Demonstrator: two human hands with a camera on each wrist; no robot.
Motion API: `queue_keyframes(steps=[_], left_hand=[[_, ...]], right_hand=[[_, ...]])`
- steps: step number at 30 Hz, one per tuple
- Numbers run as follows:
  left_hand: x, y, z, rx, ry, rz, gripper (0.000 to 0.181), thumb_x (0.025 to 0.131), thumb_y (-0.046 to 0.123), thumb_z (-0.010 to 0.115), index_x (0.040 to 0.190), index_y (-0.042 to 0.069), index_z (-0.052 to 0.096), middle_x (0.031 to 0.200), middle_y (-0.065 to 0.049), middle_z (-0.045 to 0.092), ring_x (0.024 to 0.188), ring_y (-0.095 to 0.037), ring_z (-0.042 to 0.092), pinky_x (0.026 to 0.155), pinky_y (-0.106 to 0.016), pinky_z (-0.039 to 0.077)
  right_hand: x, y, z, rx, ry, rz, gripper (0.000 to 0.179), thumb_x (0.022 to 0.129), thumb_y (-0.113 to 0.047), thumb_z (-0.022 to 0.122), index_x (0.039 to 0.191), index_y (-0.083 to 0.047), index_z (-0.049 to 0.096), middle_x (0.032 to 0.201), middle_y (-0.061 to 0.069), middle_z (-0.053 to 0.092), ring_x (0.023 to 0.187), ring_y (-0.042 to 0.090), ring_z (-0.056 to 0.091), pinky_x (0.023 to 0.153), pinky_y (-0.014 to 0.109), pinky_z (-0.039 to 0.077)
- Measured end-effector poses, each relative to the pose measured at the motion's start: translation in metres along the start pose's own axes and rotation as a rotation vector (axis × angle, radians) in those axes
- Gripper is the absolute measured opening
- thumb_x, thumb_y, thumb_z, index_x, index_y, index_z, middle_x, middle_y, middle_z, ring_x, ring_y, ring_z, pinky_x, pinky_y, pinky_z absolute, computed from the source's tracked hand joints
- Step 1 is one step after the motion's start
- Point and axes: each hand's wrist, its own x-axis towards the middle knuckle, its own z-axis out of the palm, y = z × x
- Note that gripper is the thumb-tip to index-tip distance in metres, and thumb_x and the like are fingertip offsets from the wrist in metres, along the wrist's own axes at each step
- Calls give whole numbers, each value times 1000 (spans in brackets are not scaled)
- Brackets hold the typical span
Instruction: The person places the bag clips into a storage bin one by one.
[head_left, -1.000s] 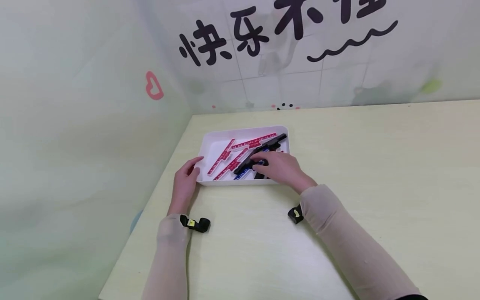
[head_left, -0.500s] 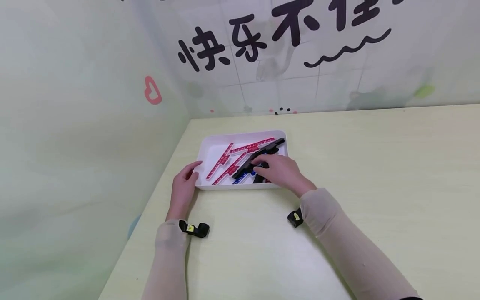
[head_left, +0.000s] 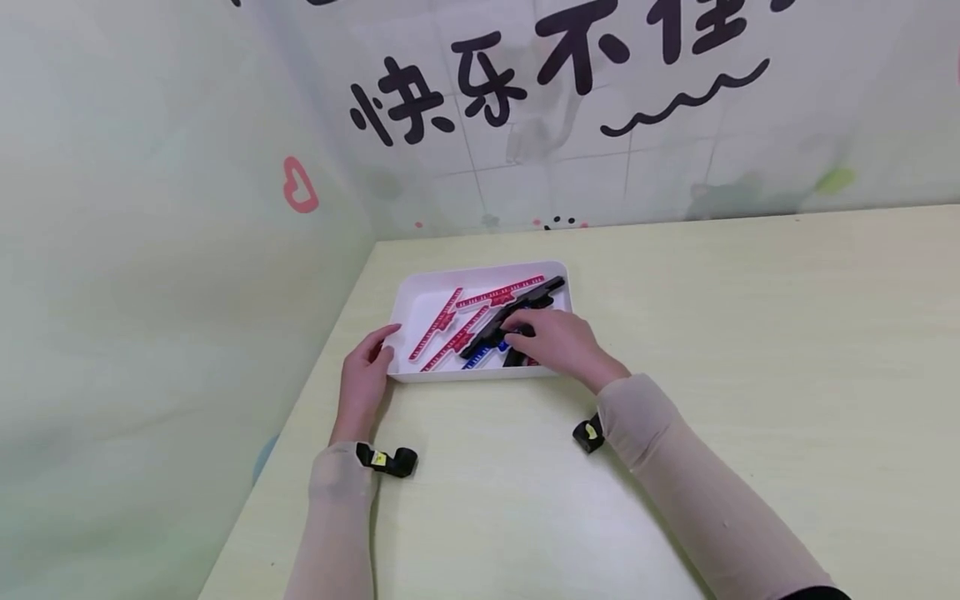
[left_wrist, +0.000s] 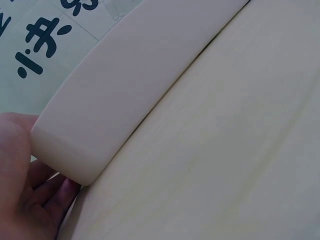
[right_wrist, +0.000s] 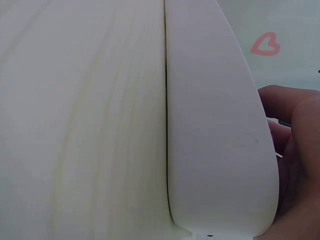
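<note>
A white tray (head_left: 480, 376) lies on the table and holds several long ruler-like clips. My left hand (head_left: 362, 381) grips the tray's left end, thumb near the front corner and fingers along the side. Its wrist view shows the same hand (left_wrist: 25, 185) around the tray corner. My right hand (head_left: 562, 340) reaches over the tray's front right part, index finger and thumb pinching a black clip (head_left: 487, 332). That hand covers the clips beneath it. Left of it lie a red clip (head_left: 436, 324), another red clip (head_left: 459, 337) and a blue clip (head_left: 476, 358). A third red clip (head_left: 517, 288) lies behind.
The pale wooden table (head_left: 712, 333) extends to the right and in front of the tray. A wall covering (head_left: 675, 158) with black characters stands behind the table, and another pale covering (head_left: 150, 292) runs along its left side.
The head view has shifted slightly, so the tray and hands appear a little lower and further left. Both hands keep nearly the same places on the tray and at the clips.
</note>
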Motion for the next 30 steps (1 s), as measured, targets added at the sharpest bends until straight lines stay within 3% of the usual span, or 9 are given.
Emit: queue_keyframes(steps=[9,15,20,24,28,30], left_hand=[[1,-7,-7,26,-4,-10,37,94,19,45,125,35,55,141,9,41,132,-13,34,109,-37,30],[2,-8,-8,-14,-8,18,42,94,17,45,129,39,50,140,11,42,122,-13,41,103,-35,36],[4,-5,-5,-33,-15,47,47,94,16,45,137,33,41,138,5,46,118,-14,45,100,-35,39],[4,-3,-3,-46,-6,54,48,94,19,47,140,28,37,137,0,47,121,-16,45,101,-35,39],[2,-4,-6,-49,-5,52,49,93,33,50,140,32,36,141,5,43,127,-15,41,105,-36,35],[-2,-4,-11,28,-11,59,51,92,40,49,141,34,34,145,8,36,132,-18,35,108,-39,31]], right_hand=[[4,-5,4,2,-12,-1,33,90,-41,52,119,-27,60,120,-4,61,106,19,57,87,41,47],[5,-5,7,43,33,10,31,90,-39,52,117,-27,62,121,-5,60,108,18,56,89,41,46],[7,-2,5,97,71,35,27,91,-39,52,113,-28,63,119,-7,61,103,15,56,88,39,46],[7,1,2,205,111,31,26,91,-38,52,111,-26,64,113,-6,62,94,15,56,85,37,46],[3,5,-4,373,168,47,26,92,-36,52,110,-22,65,104,-2,64,80,20,59,73,34,48],[-2,8,-9,431,188,71,28,92,-37,52,111,-22,64,104,0,63,79,22,60,68,32,49]])
